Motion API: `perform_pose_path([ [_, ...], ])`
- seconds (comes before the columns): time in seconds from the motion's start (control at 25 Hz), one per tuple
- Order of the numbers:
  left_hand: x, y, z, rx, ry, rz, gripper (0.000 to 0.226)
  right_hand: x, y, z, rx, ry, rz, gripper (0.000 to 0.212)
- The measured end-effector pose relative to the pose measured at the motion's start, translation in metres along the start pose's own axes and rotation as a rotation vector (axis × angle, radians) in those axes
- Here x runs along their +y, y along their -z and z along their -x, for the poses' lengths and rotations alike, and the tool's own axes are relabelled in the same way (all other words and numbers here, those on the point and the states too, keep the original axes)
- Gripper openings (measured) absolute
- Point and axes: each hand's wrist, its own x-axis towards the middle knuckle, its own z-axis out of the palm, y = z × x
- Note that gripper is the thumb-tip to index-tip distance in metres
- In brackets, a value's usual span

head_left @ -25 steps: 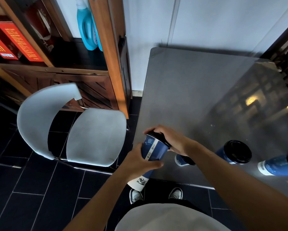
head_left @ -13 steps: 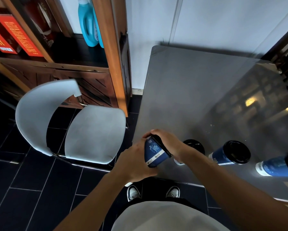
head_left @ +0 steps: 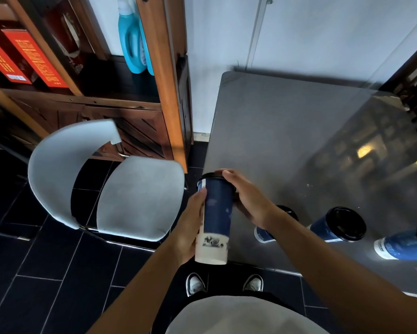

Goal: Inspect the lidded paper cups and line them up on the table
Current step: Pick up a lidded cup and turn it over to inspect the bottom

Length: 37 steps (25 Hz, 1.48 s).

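Observation:
I hold a tall blue paper cup [head_left: 216,213] with a white base and a black lid in the air, off the near left corner of the grey table [head_left: 287,131]. My left hand [head_left: 190,227] grips its left side low down. My right hand [head_left: 246,198] cups its lidded top from the right. Three more blue lidded cups stand in a row near the table's front edge: one [head_left: 265,233] partly hidden behind my right forearm, a second [head_left: 337,225], and a third [head_left: 402,244] cut off by the right edge.
A white chair [head_left: 120,184] stands on the dark tiled floor to the left of the table. Behind it is a wooden shelf unit [head_left: 164,75] with a blue bottle [head_left: 132,42] and red boxes [head_left: 31,54]. A white wall runs behind the table.
The cup has turned in my hands, from tipped with the lid toward me to nearly upright with its long side showing. Both hands kept hold and shifted along it.

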Motion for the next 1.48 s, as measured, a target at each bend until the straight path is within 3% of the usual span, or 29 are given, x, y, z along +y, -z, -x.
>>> perform_pose_path([
  [0.08, 0.01, -0.007, -0.004, -0.082, 0.098, 0.169, 0.073, 0.009, -0.003, -0.006, 0.028, -0.024, -0.023, 0.029],
  [0.28, 0.02, -0.034, -0.015, 0.12, 0.009, 0.192, 0.049, 0.019, -0.004, -0.009, 0.125, -0.256, -0.435, 0.045],
  [0.48, 0.02, -0.039, -0.013, 0.162, 0.035, 0.166, 0.049, 0.02, -0.003, -0.007, 0.175, -0.282, -0.468, 0.053],
  [0.52, 0.021, -0.04, -0.009, 0.155, 0.076, 0.08, 0.054, 0.017, -0.004, -0.006, 0.18, -0.288, -0.456, 0.054],
  [0.6, 0.024, -0.037, -0.004, 0.243, 0.077, -0.365, 0.066, 0.013, -0.001, -0.003, 0.154, -0.277, -0.382, 0.052],
  [0.68, 0.024, -0.032, -0.001, 0.314, -0.06, -0.788, 0.069, 0.011, 0.005, -0.004, 0.115, -0.253, -0.279, 0.045],
  [0.72, 0.024, -0.031, -0.002, 0.297, -0.111, -0.85, 0.068, 0.01, 0.008, -0.006, 0.108, -0.245, -0.237, 0.044],
  [0.88, 0.022, -0.027, -0.005, 0.217, -0.108, -0.514, 0.059, 0.008, 0.01, -0.008, 0.138, -0.303, -0.313, 0.058],
  [1.04, 0.018, -0.029, -0.008, 0.126, -0.058, -0.221, 0.07, 0.008, 0.01, -0.008, 0.108, -0.272, -0.436, 0.048],
  [1.28, 0.027, -0.028, -0.005, 0.137, -0.039, -0.336, 0.069, 0.001, 0.008, -0.012, 0.122, -0.258, -0.431, 0.048],
  [1.48, 0.043, -0.023, -0.005, 0.152, -0.066, -0.531, 0.077, 0.001, 0.003, -0.027, 0.197, -0.27, -0.251, 0.056],
])
